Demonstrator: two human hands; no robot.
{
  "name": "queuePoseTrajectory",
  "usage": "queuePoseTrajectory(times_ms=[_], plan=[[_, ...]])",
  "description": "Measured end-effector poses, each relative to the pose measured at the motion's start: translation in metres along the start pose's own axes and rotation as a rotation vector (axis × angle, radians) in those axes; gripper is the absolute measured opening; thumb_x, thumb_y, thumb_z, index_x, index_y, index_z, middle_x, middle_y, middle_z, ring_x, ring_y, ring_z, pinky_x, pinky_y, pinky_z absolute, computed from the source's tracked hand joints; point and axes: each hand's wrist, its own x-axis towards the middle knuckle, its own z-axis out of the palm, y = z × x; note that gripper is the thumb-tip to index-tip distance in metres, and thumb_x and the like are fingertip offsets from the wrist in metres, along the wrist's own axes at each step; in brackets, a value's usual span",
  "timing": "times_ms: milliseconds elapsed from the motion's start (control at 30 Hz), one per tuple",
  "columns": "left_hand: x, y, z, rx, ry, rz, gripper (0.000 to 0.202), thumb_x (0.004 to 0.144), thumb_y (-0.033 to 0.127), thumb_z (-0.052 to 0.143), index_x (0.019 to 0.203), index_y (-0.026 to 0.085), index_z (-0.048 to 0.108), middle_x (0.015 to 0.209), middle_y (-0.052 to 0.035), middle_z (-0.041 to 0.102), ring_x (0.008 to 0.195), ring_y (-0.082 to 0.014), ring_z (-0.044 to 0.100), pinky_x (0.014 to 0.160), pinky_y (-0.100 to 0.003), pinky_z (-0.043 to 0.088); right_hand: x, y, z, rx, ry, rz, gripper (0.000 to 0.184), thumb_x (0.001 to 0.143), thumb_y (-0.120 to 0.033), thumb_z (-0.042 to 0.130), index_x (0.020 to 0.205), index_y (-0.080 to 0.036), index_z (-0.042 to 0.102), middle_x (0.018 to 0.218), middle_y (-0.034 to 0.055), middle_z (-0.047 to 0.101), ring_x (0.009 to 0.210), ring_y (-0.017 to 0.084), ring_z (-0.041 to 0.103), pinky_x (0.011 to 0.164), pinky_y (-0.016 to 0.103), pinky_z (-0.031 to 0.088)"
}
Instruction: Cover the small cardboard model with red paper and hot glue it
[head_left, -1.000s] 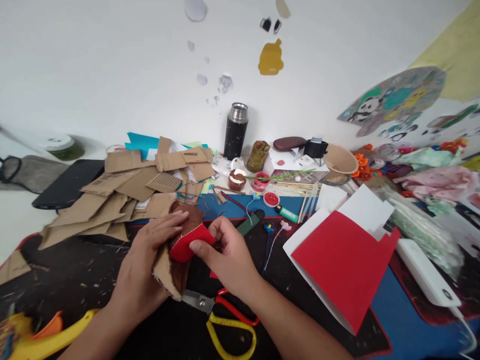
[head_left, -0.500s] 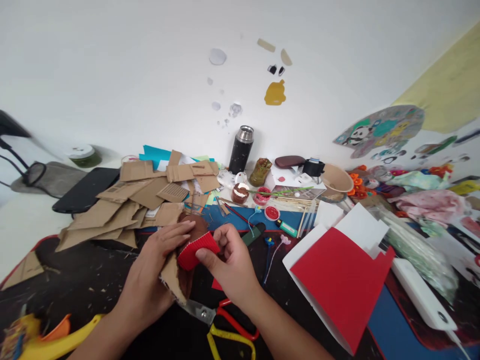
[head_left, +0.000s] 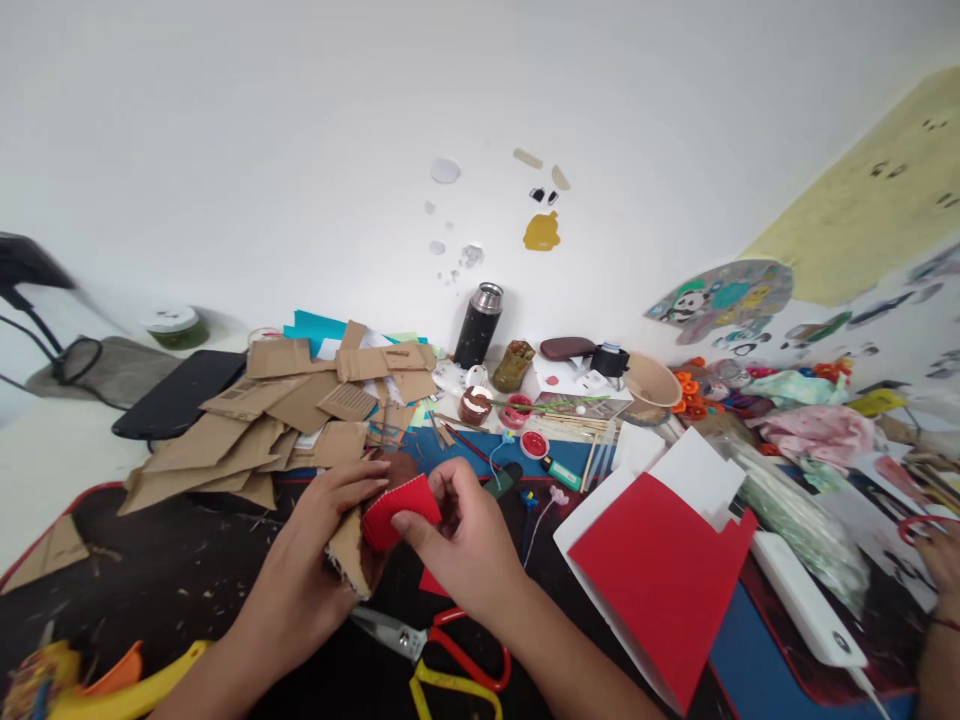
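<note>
My left hand [head_left: 311, 555] is wrapped round a curved cardboard piece [head_left: 351, 552], painted brown on one face with a torn raw edge. Between the thumb and fingers of my right hand [head_left: 465, 530] is a small red corrugated card strip [head_left: 399, 508], laid against the brown face of the cardboard. How far the two touch is hidden by my fingers. Just below my hands, scissors [head_left: 411, 642] with one red and one yellow handle lie on the dark mat. Part of a red scrap [head_left: 433, 583] peeks out beside my right wrist.
Cardboard scraps [head_left: 217, 440] are heaped at the left back. Beyond stand a black flask [head_left: 480, 325] and small paint pots [head_left: 534, 444]. Red card [head_left: 660, 590] lies on white sheets to the right, near a white glue gun or similar device [head_left: 810, 600]. Another person's hand [head_left: 941, 560] is at the right edge.
The camera view has tilted up and turned slightly right, bringing another person's hand into sight. My hands keep the same hold, with the red strip shifted only slightly.
</note>
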Motion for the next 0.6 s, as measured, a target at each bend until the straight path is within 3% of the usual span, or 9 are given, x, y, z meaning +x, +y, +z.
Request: queuePoseTrajectory(times_ms=[200, 367, 600], plan=[[0.000, 0.002, 0.001, -0.058, 0.009, -0.080, 0.036, 0.101, 0.025, 0.075, 0.136, 0.031, 0.068, 0.134, -0.0088, 0.079, 0.124, -0.0291, 0.079, 0.107, -0.044, 0.067, -0.001, -0.009, -0.007, -0.259, 0.047, -0.150, 0.031, 0.094, -0.036, 0.087, 0.110, -0.026, 0.062, 0.108, 0.0042, 0.073, 0.099, 0.025, 0.069, 0.089, 0.039, 0.055], [0.003, 0.010, 0.000, -0.280, -0.031, -0.259, 0.030, 0.100, 0.036, 0.082, 0.128, 0.031, 0.072, 0.131, -0.0093, 0.081, 0.118, -0.0306, 0.083, 0.103, -0.045, 0.070, -0.002, -0.017, -0.011, -0.316, -0.018, -0.261, 0.029, 0.103, -0.036, 0.079, 0.126, -0.026, 0.065, 0.131, 0.0117, 0.074, 0.125, 0.031, 0.071, 0.111, 0.049, 0.057], [0.005, 0.014, -0.008, -0.515, -0.094, -0.437, 0.037, 0.093, 0.040, 0.089, 0.127, 0.029, 0.077, 0.134, -0.0108, 0.083, 0.116, -0.0321, 0.084, 0.103, -0.046, 0.071, -0.005, -0.024, -0.010, -0.290, -0.126, -0.214, 0.034, 0.105, -0.038, 0.074, 0.134, -0.024, 0.066, 0.137, 0.0137, 0.078, 0.129, 0.032, 0.075, 0.115, 0.050, 0.058]])
